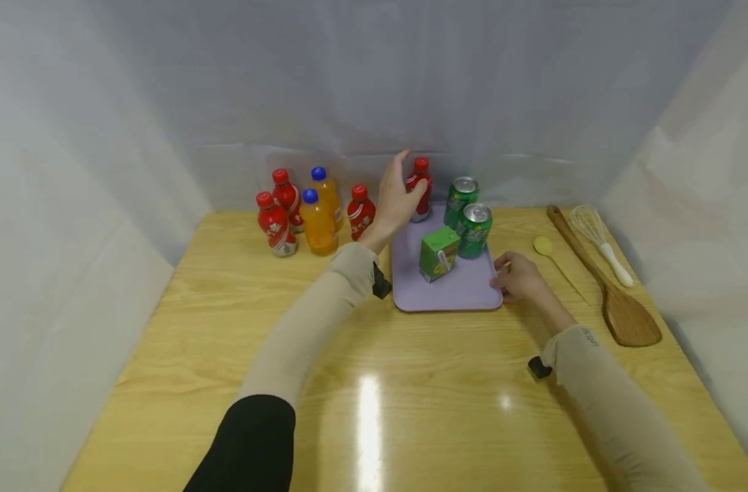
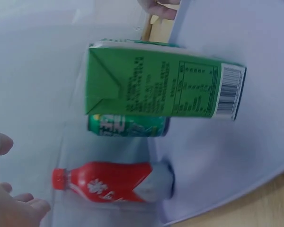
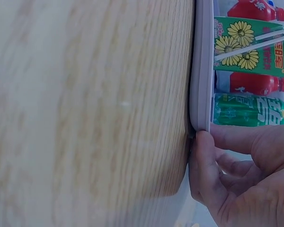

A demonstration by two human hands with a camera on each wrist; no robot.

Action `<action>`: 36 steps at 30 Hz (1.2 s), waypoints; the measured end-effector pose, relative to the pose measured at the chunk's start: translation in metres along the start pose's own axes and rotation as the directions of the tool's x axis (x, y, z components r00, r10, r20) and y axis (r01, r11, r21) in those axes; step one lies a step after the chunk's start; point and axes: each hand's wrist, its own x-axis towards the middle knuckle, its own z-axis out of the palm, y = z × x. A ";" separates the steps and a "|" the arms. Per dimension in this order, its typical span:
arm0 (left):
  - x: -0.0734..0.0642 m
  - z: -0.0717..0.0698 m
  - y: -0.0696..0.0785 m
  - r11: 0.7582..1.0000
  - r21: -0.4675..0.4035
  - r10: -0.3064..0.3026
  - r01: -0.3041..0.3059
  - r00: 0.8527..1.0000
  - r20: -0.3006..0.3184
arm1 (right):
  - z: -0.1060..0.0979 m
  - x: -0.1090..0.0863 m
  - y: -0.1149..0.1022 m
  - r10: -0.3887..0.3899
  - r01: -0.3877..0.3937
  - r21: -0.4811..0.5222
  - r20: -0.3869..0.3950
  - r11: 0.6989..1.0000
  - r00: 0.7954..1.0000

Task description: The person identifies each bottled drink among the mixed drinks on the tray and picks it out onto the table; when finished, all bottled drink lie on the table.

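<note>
A lilac tray (image 1: 423, 297) bears a green juice box (image 1: 433, 260) with a straw on its side, two green drink cans (image 1: 474, 239) and a red bottle (image 2: 116, 182) upright at its back left corner. My left hand (image 1: 396, 203) is beside that bottle, fingers spread, holding nothing. The left wrist view shows a gap between the fingertips (image 2: 40, 205) and the red cap. At the tray's front right corner my right hand (image 1: 520, 279) pinches the rim between thumb and fingers, as the right wrist view shows close up.
Left of the tray stand two orange bottles (image 1: 318, 229) with blue caps and several red bottles (image 1: 277, 229), one partly behind my left wrist. To the right lie a yellow spoon (image 1: 543, 246), a wooden spatula (image 1: 626, 318) and a whisk (image 1: 614, 263). A pale curtain (image 1: 374, 82) hangs behind the table.
</note>
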 end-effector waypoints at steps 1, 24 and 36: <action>0.001 0.003 -0.002 1.000 -0.005 -0.023 0.023 1.000 0.007 | 0.001 0.000 0.000 0.001 -0.001 0.002 0.001 1.000 1.000; 0.028 0.038 -0.045 0.964 0.088 -0.260 0.251 0.960 0.107 | 0.000 0.000 0.001 0.010 -0.010 -0.005 -0.009 1.000 1.000; 0.028 0.052 -0.066 0.968 0.155 -0.205 0.199 0.979 0.021 | 0.002 0.000 0.001 0.026 -0.026 0.008 -0.012 1.000 1.000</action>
